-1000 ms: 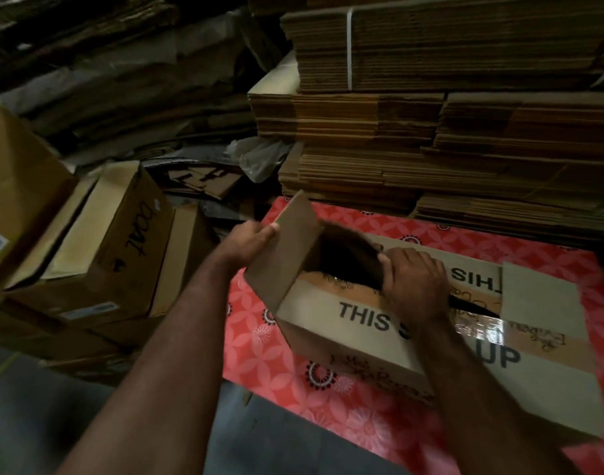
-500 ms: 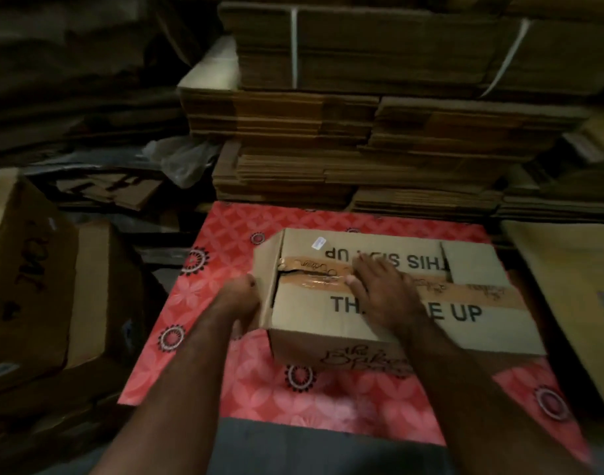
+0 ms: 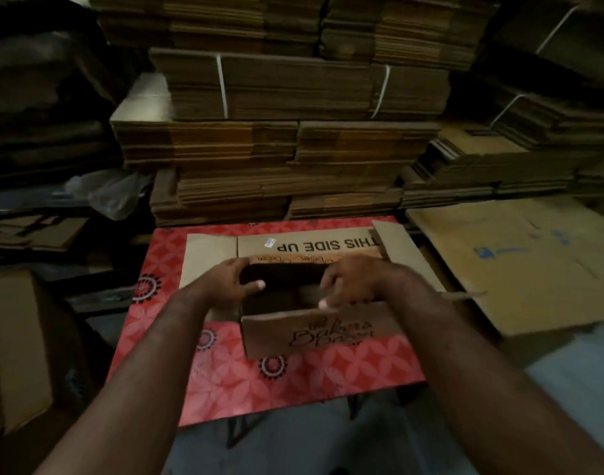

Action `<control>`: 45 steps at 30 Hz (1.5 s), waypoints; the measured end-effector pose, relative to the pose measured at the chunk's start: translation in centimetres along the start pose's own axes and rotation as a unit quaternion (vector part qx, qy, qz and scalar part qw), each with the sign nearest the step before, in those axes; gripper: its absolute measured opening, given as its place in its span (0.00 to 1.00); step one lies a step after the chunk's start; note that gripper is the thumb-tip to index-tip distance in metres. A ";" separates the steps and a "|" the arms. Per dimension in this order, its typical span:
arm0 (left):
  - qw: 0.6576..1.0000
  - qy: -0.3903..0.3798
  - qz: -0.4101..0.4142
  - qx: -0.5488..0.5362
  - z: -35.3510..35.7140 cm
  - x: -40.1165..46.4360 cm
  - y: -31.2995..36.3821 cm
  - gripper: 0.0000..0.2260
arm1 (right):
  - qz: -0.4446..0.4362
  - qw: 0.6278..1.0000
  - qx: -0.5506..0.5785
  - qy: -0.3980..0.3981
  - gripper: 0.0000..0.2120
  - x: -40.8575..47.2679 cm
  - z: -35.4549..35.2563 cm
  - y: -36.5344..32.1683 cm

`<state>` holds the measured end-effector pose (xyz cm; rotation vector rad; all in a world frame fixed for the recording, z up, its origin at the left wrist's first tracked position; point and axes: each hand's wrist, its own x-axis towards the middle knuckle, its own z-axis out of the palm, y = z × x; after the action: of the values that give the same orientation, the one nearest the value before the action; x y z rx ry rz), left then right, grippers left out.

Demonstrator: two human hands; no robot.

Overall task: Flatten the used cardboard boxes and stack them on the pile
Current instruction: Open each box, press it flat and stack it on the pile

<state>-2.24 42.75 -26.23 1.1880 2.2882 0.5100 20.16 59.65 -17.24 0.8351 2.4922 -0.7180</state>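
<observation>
Centrally on the red flower-patterned tabletop [image 3: 225, 382], the brown printed cardboard box [image 3: 328, 332] stands flaps-open, left hand [image 3: 230, 282] curled over its left rim, right hand [image 3: 353, 281] pinching the near wall; pressing opposite walls together should collapse it before it joins the strapped flat-cardboard pile [image 3: 293, 138] behind.
</observation>
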 end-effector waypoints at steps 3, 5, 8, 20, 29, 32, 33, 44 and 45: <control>0.997 -0.020 0.019 0.073 2.8 -0.8 -0.4 0.65 | 0.064 0.992 -0.107 -0.005 0.40 0.2 4.5 1.6; 0.992 -0.035 0.012 0.121 3.8 -1.1 -0.7 0.72 | 0.092 0.981 -0.170 0.025 0.42 1.0 7.0 2.4; 0.985 -0.036 0.005 0.170 4.4 -1.6 -0.6 0.71 | 0.077 0.970 -0.208 0.095 0.30 2.6 9.6 2.9; 0.988 -0.017 -0.043 0.145 3.9 -1.3 -0.8 0.67 | 0.018 0.977 -0.099 0.189 0.36 4.3 10.1 6.7; 0.988 0.100 0.005 0.117 9.1 0.7 9.2 0.51 | 0.142 0.930 -0.186 0.283 0.43 2.5 6.2 12.2; 0.993 0.090 0.030 0.075 12.5 1.0 12.3 0.45 | 0.178 0.914 -0.179 0.317 0.48 2.1 2.5 14.7; 0.993 0.090 0.021 0.070 13.2 1.3 12.9 0.43 | 0.201 0.913 -0.156 0.320 0.49 2.1 1.6 16.1; 0.989 0.111 -0.010 0.095 14.2 3.7 12.7 0.50 | 0.155 0.960 0.124 0.198 0.05 5.7 1.4 25.6; 0.990 0.104 -0.013 0.092 14.1 3.9 12.7 0.51 | 0.160 0.960 0.115 0.201 0.08 5.7 1.3 25.4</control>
<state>12.30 54.23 -31.72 1.2391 2.5719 0.4394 32.60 78.76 -29.85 1.5660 2.5437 -0.7944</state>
